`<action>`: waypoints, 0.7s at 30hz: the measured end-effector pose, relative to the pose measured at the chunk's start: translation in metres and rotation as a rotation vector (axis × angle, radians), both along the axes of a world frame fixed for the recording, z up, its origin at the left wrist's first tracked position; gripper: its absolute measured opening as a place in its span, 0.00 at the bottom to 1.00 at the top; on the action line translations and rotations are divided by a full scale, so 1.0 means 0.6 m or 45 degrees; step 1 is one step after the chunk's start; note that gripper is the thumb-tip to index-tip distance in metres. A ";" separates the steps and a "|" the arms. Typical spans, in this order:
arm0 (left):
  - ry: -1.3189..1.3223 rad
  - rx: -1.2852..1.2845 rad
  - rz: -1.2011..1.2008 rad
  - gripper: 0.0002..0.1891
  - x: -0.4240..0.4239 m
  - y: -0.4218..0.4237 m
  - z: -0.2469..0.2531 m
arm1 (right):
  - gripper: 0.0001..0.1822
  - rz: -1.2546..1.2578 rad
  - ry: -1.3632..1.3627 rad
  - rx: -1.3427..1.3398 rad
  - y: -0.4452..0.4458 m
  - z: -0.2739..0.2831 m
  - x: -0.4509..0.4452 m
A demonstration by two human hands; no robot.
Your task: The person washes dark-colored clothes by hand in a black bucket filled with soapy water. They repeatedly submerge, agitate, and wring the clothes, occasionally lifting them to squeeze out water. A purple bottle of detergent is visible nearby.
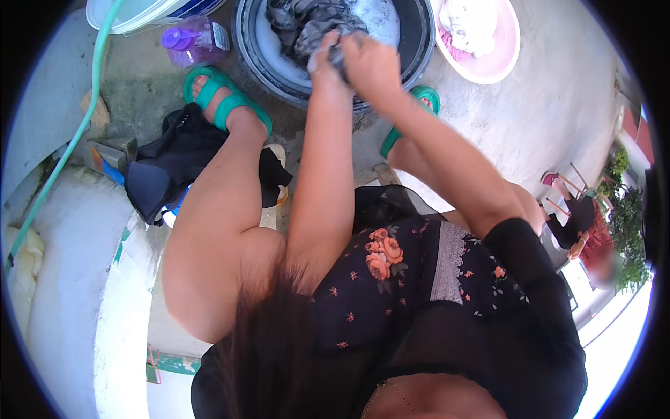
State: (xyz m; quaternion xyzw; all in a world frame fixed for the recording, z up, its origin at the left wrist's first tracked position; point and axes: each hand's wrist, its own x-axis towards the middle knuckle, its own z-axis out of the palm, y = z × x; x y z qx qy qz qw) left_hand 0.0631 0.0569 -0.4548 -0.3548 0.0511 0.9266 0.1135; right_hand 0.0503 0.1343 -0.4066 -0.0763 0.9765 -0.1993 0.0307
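Observation:
Both of my hands are over a black round tub (243,50) of foamy water (384,23). A wet dark grey cloth (316,34) lies bunched in the tub, partly above the suds. My left hand (325,65) grips a part of it near the tub's front rim. Close beside it, my right hand (372,68) is closed around the same cloth, a short twist of which shows between the two hands. The fingers of my right hand are slightly blurred, and the cloth inside both fists is hidden.
Left of the tub stand a purple bottle (201,42) and a white bucket (136,15). A green hose (89,115) runs down the left. Right is a pink basin (487,68) with white cloth (468,26). Black garments (172,157) lie by my leg. A person (591,230) sits far right.

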 end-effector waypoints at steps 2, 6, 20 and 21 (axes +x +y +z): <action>0.150 0.109 0.011 0.16 0.019 -0.038 -0.040 | 0.17 0.002 -0.047 -0.221 -0.049 0.039 0.036; -0.234 -0.490 -0.313 0.16 -0.019 0.025 0.026 | 0.15 -0.063 -0.130 0.213 0.026 0.023 -0.026; 0.207 0.026 0.167 0.28 -0.045 -0.060 0.098 | 0.40 -0.009 -0.251 -0.477 0.056 0.058 -0.056; 0.243 0.178 0.150 0.26 -0.046 -0.045 0.115 | 0.44 -0.036 -0.266 -0.404 0.044 0.055 -0.057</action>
